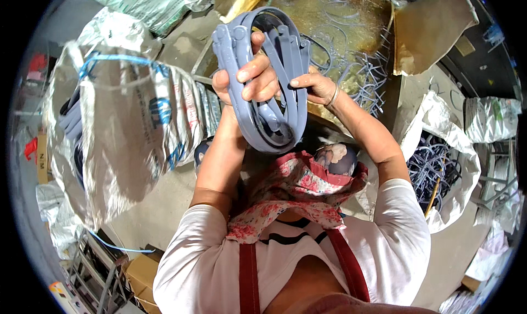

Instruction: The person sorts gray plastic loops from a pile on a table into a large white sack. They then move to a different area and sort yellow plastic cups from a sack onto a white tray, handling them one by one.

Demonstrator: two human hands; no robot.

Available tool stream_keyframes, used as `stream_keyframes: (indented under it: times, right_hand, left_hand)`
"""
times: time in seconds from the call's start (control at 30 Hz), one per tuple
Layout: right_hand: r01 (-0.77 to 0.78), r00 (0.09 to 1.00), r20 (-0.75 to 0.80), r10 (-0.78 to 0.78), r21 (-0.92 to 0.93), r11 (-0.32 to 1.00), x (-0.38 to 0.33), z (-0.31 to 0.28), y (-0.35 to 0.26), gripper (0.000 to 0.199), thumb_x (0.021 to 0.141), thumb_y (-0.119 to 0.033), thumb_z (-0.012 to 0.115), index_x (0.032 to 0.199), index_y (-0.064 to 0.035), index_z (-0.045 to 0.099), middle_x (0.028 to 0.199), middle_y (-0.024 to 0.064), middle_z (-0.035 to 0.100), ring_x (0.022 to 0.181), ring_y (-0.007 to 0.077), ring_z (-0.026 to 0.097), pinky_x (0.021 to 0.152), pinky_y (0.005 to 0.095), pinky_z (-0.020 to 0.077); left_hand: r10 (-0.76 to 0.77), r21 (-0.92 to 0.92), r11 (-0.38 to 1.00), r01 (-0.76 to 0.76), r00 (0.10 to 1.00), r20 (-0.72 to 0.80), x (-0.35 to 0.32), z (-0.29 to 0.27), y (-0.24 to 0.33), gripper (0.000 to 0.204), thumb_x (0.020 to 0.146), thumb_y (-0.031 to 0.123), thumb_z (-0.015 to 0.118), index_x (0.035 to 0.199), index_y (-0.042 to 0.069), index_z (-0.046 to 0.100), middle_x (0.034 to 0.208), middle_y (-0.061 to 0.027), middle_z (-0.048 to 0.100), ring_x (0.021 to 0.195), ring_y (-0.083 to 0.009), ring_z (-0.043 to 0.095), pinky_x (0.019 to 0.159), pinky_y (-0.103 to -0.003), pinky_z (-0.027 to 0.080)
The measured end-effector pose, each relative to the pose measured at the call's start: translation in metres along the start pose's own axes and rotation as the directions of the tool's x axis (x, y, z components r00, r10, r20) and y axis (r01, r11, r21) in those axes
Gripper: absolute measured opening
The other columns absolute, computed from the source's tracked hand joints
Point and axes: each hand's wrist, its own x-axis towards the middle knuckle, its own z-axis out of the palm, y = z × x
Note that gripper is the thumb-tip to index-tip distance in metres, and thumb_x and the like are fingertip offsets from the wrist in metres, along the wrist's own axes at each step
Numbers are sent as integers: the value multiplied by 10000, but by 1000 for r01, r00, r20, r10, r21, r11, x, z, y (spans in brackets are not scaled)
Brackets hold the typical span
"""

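A looped bundle of grey-blue plastic strips [241, 108], with small knobs at their upper ends, is raised in front of me. My left hand [258, 78] is closed around the strips on the bundle's left side, its fingers showing through the loop. On the opposite side, my right hand [319, 87] grips the edge with its thumb over the outer strip. Its other fingers are mostly hidden behind the bundle. Both hands are off the work surface, and the bundle stands roughly upright between them.
At left, a large white woven sack [126, 132] gapes with grey strips [71, 116] inside. A second sack [466, 165] at right holds thin tangled scraps [431, 163]. Ahead, a worn tabletop [351, 23] carries scattered trimmings. A cardboard sheet [433, 31] rises beyond its right side.
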Motion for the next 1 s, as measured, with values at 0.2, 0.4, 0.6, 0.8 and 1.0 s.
stream_keyframes:
  times: [0.2,0.4,0.6,0.8,1.0]
  right_hand:
    - [-109,987,-139,78,-238,965,-8,76,-7,330,698,-69,623,990,55,533,820,133,626,702,240,645,697,351,542]
    - [368,930,119,-349,-259,893,-19,186,-78,621,787,-257,613,1295,-34,333,1261,132,433,1117,229,486,963,367,395]
    - [804,356,679,-642,-573,-160,12,290,-70,370,759,-66,647,1113,-52,545,1061,93,583,981,201,569,923,369,427]
    - [624,372,908,191,-93,-776,30,376,-22,196,683,-78,613,875,-56,580,822,77,604,873,239,566,865,339,392]
    - [696,402,889,221,-139,-705,29,379,-27,48,701,-76,556,748,-68,550,718,65,582,773,236,555,743,334,401]
  left_hand:
    - [93,184,982,-43,958,-270,-14,85,-6,527,701,115,633,1173,54,407,788,-34,499,627,-149,501,626,-306,422]
    - [160,671,739,-57,983,-93,51,209,-19,308,729,126,605,987,-21,525,811,-127,604,665,-249,630,647,-375,522]
    - [150,822,-541,178,982,-114,54,396,43,239,724,250,649,809,28,628,711,-95,626,661,-165,620,621,-295,512]
    - [114,-254,-958,-133,638,-762,-36,347,175,185,737,200,597,864,69,626,744,-130,640,705,-221,636,609,-333,499]
    - [169,36,-800,599,283,-944,-138,321,164,500,757,286,606,1163,14,498,1125,-152,556,1006,-260,537,872,-345,397]
